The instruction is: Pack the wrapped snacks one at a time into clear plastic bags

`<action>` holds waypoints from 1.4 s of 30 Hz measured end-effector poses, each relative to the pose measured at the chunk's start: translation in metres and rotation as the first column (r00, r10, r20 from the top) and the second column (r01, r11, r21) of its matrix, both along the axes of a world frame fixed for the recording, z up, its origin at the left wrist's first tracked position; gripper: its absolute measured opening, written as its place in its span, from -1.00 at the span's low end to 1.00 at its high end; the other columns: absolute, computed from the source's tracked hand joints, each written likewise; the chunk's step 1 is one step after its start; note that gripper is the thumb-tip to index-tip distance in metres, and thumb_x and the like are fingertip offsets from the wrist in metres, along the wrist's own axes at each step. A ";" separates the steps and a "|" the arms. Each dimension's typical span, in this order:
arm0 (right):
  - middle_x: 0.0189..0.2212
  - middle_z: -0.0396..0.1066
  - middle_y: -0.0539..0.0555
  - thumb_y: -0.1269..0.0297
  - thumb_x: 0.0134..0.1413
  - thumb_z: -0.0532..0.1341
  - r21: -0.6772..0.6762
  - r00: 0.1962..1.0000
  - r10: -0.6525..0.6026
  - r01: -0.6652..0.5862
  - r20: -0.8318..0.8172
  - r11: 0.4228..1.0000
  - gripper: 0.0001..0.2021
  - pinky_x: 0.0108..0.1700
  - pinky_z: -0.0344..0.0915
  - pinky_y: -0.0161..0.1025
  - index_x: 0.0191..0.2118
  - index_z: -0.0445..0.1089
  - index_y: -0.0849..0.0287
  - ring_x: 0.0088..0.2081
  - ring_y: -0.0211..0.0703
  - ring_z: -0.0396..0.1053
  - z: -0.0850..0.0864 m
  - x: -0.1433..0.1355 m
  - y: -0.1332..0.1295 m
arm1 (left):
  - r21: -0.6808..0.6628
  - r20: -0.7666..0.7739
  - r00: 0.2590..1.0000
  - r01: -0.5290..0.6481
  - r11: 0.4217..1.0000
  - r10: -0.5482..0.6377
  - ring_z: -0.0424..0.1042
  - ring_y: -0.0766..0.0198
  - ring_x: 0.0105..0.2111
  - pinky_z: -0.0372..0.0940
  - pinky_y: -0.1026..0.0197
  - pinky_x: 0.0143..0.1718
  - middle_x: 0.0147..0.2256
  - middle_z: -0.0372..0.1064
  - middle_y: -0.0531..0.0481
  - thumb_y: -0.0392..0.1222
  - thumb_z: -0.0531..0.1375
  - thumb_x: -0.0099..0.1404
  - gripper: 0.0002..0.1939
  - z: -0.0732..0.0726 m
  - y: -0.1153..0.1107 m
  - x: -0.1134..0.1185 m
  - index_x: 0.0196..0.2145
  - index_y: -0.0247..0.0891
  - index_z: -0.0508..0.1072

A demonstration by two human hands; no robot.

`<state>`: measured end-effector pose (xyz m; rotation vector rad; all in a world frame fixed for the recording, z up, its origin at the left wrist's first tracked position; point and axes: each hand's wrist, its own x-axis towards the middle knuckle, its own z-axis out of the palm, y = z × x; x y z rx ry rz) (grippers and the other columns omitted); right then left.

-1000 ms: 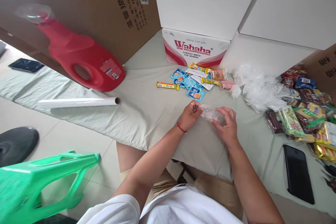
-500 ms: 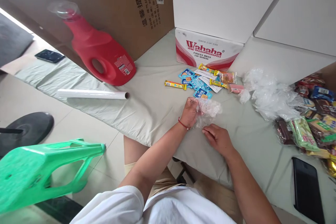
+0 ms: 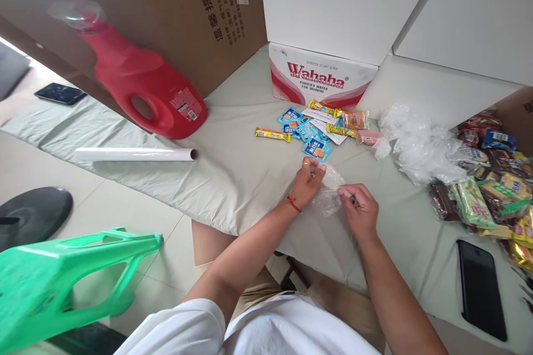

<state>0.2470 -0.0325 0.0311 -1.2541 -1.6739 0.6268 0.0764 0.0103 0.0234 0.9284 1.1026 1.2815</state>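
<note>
Between my hands a clear plastic bag (image 3: 328, 202) is stretched, thin and crumpled. My left hand (image 3: 307, 182) pinches its left edge; a red string bracelet circles that wrist. On the other side my right hand (image 3: 360, 208) is closed on the bag's right edge, fingertips pressed together. Just beyond my left hand lies a pile of blue snack packets (image 3: 316, 150), with white packets, yellow-wrapped bars (image 3: 341, 131) and a pink packet (image 3: 368, 137). One yellow bar (image 3: 272, 134) rests apart, left of the pile.
Crumpled clear bags (image 3: 425, 144) and many wrapped snacks (image 3: 472, 202) lie to the right, near a black phone (image 3: 482, 288). At the back stands a Wahaha carton (image 3: 320, 80). Leftward are a red jug (image 3: 154, 86), a white roll (image 3: 133, 154) and a green stool (image 3: 83, 272).
My right hand has moved up to the bag and taken hold of its right edge. The bag is now spread between both hands. The view has shifted slightly.
</note>
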 end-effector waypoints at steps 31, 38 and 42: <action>-0.48 0.34 -0.11 0.31 -0.31 0.56 -0.287 0.411 -0.351 0.211 -0.841 0.934 -0.64 -0.45 0.23 -0.45 -0.30 0.52 0.15 -0.45 -0.42 0.21 0.010 0.058 0.034 | -0.109 0.147 0.966 0.229 0.967 -0.212 -0.01 0.51 -0.74 -0.04 0.41 -0.75 -0.62 0.12 0.30 0.19 0.38 0.14 -0.51 0.014 0.003 -0.016 -0.28 -0.16 0.26; -0.43 0.33 -0.07 0.22 -0.16 0.40 -0.277 0.663 -0.578 0.511 -0.476 0.814 -0.72 -0.36 0.22 -0.29 -0.24 0.49 0.14 -0.42 -0.29 0.25 -0.011 0.081 0.039 | -0.159 0.206 0.707 0.706 0.690 -0.677 0.42 0.37 -0.63 0.21 0.38 -0.65 -0.38 0.52 0.02 0.17 0.48 0.04 -0.37 0.022 0.004 -0.039 -0.14 -0.20 0.30; -0.37 0.41 0.02 0.22 -0.02 0.24 -0.150 0.762 -0.647 0.644 0.027 0.751 -0.75 -0.16 0.29 -0.14 -0.20 0.53 0.18 -0.35 -0.18 0.30 -0.027 0.091 0.040 | -0.249 0.202 0.450 0.883 0.399 -0.870 0.55 0.23 -0.52 0.28 0.31 -0.61 -0.13 0.58 -0.17 0.06 0.55 -0.04 -0.18 0.022 0.003 -0.044 0.12 -0.14 0.37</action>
